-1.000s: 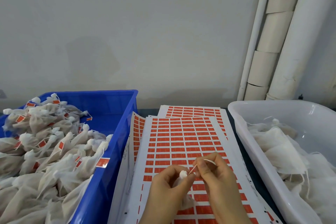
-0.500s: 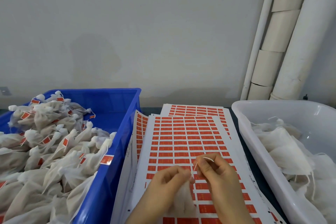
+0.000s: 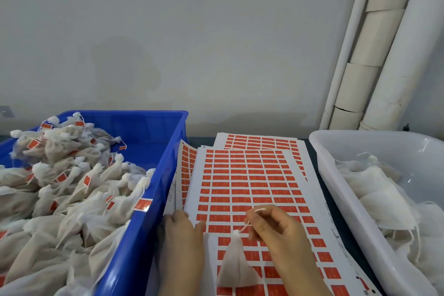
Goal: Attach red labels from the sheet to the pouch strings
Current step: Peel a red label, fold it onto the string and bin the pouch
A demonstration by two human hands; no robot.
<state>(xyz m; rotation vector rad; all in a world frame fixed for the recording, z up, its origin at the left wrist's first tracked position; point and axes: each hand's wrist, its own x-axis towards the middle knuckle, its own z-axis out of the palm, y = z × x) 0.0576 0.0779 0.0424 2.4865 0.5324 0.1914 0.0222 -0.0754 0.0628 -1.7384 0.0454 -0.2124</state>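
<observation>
So the setup makes sense once you look at it. The label sheet sits in the middle of the table, running toward the near edge, with a couple more sheets fanned out underneath. The blue crate on the left side is heaped with pouches that already carry a red tag. The white tub on the right side holds plain ones. My guess is it's a right-to-left production line.

The pouch being worked on lies right on the sheet near the table's front edge. It's a floppy little triangle of gauzy mesh, gathered to a point at the top. The right hand has its fingers pinched on the thin white string, holding it up and away from the pouch. That probably keeps a bare stretch free for a sticker to fold around.

The left hand lies flat on the sheet near its left edge, fingers relaxed and gripping nothing. I'd say it's pinning the slick backing paper so it doesn't lift when a label gets peeled.

The labels are small glossy red rectangles in tight rows, and I think there are some gaps near the pouch.
</observation>
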